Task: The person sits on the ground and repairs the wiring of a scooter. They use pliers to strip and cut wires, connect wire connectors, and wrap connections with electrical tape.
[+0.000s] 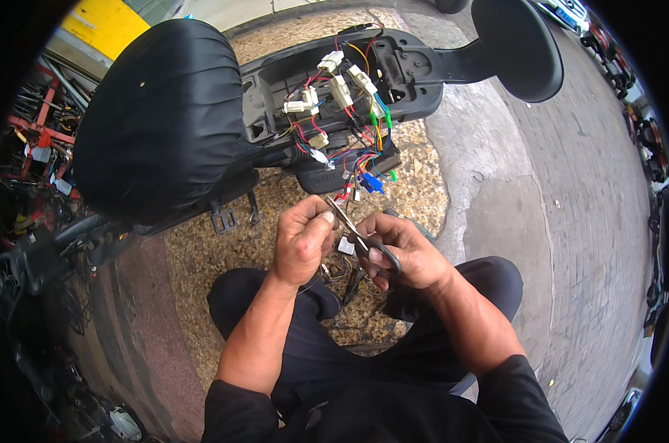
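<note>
My right hand point(399, 253) is closed round the black handles of a pair of scissors point(346, 220), whose metal blades point up and left. The blade tips reach the thumb and forefinger of my left hand point(303, 240). That hand is pinched shut on what looks like a thin dark wire, mostly hidden by the fingers. Just beyond my hands hangs a bundle of coloured wires point(364, 156) with a blue connector point(371, 183). White plug connectors point(340, 91) lie in the open black body point(412, 70) of a vehicle, behind its black seat point(161, 122).
A black padded backrest point(517, 48) juts out at the upper right. Loose wires and a white connector point(346, 246) are below my hands, between my knees. Tools and parts crowd a red rack point(42, 125) at the left. A pedal point(225, 221) hangs under the seat.
</note>
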The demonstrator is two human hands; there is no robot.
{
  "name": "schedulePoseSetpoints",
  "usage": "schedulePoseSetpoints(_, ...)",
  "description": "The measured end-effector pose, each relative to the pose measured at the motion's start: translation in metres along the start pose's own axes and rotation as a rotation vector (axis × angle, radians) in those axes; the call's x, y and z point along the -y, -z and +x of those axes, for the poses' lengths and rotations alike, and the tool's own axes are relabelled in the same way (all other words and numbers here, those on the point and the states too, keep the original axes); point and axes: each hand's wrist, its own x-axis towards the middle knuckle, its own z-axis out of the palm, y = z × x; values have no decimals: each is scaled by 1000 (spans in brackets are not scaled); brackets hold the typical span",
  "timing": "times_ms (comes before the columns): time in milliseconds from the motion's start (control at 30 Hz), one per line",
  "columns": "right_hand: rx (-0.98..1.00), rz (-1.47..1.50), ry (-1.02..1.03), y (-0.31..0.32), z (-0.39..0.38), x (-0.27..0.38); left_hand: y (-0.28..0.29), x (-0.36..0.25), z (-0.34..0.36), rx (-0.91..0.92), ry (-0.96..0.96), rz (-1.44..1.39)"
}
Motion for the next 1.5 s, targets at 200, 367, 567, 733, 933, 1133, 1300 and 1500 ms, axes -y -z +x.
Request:
schedulePoseSetpoints(200,-184,-1049,264,-5,-2,-2,-10,7,1,-135,-336,656)
schedulePoseSetpoints(367,-210,-1247,404,0,2,-7,-11,6,-1,-171,-306,727)
schedulePoseSetpoints(567,-40,-434,128,4,1,-10,-2,4,0,-100,-193,459)
schedulePoseSetpoints(733,55,-126,-30,8,-3,-3,0,3,-3,-56,-36,187)
schedulePoseSetpoints(933,66,54,-41,6,-2,-9,-1,0,-4,-27,9,75)
schedulePoseSetpoints(1133,143,242,-36,4,-1,-10,3,-2,-4,12,62,-14)
schedulePoseSetpoints(1300,29,75,-41,4,-3,-3,1,1,-4,-2,31,7)
schedulePoseSetpoints(1500,-102,-437,144,-3,2,-7,2,9,2,-66,-96,233)
